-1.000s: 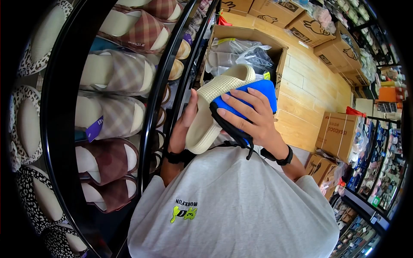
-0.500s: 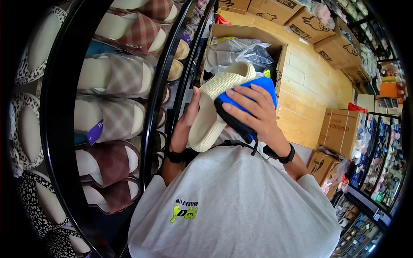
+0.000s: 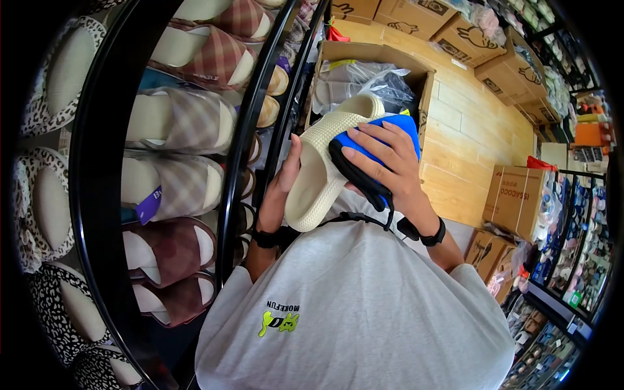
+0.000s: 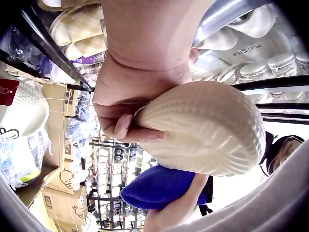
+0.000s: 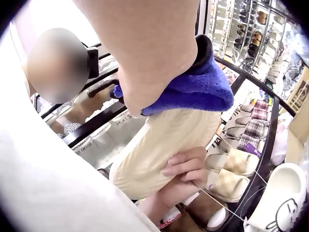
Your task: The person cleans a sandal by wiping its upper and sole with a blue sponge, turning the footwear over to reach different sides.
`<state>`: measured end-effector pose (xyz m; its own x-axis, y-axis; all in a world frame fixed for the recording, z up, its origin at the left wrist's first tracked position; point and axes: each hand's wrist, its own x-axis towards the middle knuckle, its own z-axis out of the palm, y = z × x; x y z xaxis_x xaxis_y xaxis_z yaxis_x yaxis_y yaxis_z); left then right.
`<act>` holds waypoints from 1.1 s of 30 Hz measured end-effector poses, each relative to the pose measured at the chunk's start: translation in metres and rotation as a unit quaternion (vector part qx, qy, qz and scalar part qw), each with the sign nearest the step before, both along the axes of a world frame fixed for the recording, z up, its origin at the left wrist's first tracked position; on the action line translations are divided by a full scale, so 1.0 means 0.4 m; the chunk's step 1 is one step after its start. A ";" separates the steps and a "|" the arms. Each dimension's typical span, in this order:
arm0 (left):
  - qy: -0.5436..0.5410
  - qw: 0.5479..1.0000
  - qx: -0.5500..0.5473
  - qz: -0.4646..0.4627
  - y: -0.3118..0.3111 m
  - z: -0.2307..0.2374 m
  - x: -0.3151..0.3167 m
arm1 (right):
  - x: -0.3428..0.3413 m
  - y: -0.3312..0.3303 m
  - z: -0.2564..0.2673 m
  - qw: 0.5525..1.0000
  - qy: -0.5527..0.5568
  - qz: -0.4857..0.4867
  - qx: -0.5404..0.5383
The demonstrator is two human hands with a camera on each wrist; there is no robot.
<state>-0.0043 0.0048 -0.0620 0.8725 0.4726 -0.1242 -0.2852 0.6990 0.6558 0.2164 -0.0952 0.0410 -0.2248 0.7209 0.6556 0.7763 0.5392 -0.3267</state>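
Observation:
A cream slide slipper [image 3: 311, 185] with a woven-textured strap is held up in front of the shirt. My left hand [image 3: 288, 175] grips its side. The left wrist view shows those fingers curled against the ridged sole [image 4: 203, 130]. My right hand [image 3: 393, 162] holds a blue plush cloth [image 3: 404, 130] with black trim and a dangling black cord. Its fingers spread over the cloth, which overlaps the slipper's right side. In the right wrist view the blue cloth [image 5: 203, 92] lies right against the slipper [image 5: 159, 140], and the left fingers [image 5: 188, 164] hold the slipper from below.
Black-framed shelves [image 3: 224, 175] at the left carry several plaid and brown slippers [image 3: 172, 253]. Beyond the hands is an open carton [image 3: 426, 84] with plastic-wrapped slippers. More cartons [image 3: 513, 195] line the wooden floor [image 3: 461, 130]. Stocked shoe racks [image 3: 578, 221] stand at the right.
My right hand and the blue cloth have shifted slightly to the right along the slipper. The slipper has moved only a little, still in my left hand.

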 end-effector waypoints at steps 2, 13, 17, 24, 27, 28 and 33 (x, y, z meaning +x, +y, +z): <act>0.001 1.000 -0.004 0.002 0.000 0.001 -0.003 | -0.007 -0.001 0.001 1.000 0.005 -0.003 0.003; 0.003 1.000 -0.026 0.015 0.004 -0.012 -0.006 | -0.001 0.008 0.006 1.000 0.003 -0.019 -0.001; 0.000 1.000 -0.026 0.015 0.007 -0.012 0.000 | -0.003 0.004 -0.001 1.000 -0.014 0.004 0.008; 0.004 0.999 -0.032 0.020 0.008 -0.008 0.000 | 0.002 0.018 0.010 1.000 0.001 -0.009 -0.010; 0.008 0.999 -0.038 0.023 0.006 -0.007 -0.007 | -0.009 0.012 0.009 1.000 -0.002 -0.002 -0.007; 0.011 0.999 -0.042 0.024 0.004 -0.010 -0.010 | -0.010 0.010 0.003 1.000 0.000 0.010 -0.009; 0.035 0.997 -0.064 0.039 0.000 -0.016 -0.033 | 0.001 0.023 -0.001 1.000 -0.006 0.024 -0.015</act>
<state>-0.0176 0.0049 -0.0686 0.8204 0.5158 -0.2469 -0.2991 0.7551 0.5834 0.2167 -0.0861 0.0407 -0.2669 0.7283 0.6312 0.7541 0.5656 -0.3337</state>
